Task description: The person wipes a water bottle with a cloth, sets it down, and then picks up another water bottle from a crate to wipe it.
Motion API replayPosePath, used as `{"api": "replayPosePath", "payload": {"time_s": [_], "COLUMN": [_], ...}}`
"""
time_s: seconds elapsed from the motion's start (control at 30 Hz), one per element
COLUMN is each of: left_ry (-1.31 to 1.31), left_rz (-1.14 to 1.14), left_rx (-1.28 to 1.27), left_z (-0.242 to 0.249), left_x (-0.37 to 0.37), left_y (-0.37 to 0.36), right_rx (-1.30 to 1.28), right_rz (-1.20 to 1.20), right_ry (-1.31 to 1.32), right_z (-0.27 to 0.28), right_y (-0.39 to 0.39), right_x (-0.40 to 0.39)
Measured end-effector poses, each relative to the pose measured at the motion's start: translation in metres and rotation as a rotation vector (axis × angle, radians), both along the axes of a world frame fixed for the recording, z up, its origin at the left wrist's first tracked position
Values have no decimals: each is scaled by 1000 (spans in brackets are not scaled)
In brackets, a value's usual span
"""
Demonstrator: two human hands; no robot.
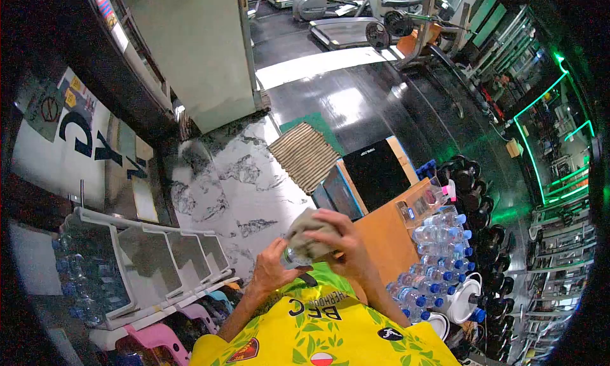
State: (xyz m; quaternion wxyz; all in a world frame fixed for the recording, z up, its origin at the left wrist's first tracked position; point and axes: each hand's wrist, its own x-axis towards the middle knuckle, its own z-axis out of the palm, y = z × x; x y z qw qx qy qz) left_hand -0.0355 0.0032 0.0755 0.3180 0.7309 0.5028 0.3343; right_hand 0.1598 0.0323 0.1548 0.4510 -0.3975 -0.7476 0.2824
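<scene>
In front of my yellow shirt, both hands are close together. My left hand (pixel 272 264) has its fingers wrapped round a clear object (pixel 292 259) that looks like a plastic bottle, mostly covered by cloth and fingers. A crumpled grey-green cloth (pixel 308 229) lies over its upper part, pressed there by my right hand (pixel 346 242). Several clear water bottles with blue caps (pixel 432 264) stand to the right, beside the wooden desk top (pixel 381 232).
White open bins (pixel 149 251) line the left side, with bottles (pixel 82 271) in the nearest one. A black panel (pixel 377 169) and a ribbed mat (pixel 304 153) lie ahead. Dumbbells (pixel 473 188) are racked at right; a pale door (pixel 197 54) stands ahead left.
</scene>
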Motion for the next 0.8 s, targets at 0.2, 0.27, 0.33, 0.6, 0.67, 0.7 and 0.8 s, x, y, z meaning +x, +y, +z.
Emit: {"api": "replayPosePath", "payload": {"time_s": [0.2, 0.27, 0.33, 0.6, 0.67, 0.7, 0.8], "left_ry": [58, 91, 36, -40, 10, 14, 98], "left_rz": [22, 10, 13, 28, 34, 35, 13], "left_rx": [106, 80, 66, -141, -20, -20, 59], "left_z": [-7, -1, -5, -7, -12, -14, -15], "left_x": [-13, -14, -15, -12, -13, -15, -18], "left_y": [-7, -10, -14, -14, -13, -14, -15], "right_rx": [-128, -383, -641, -92, -190, -285, -578], "right_rz": [59, 2, -132, 48, 60, 70, -15], "right_ry": [15, 63, 160, -183, -30, 125, 333], "right_z": [-16, -28, -42, -9, -23, -30, -59], "right_y": [3, 5, 7, -4, -2, 0, 0], "right_x": [-5, 0, 2, -9, -8, -8, -5]}}
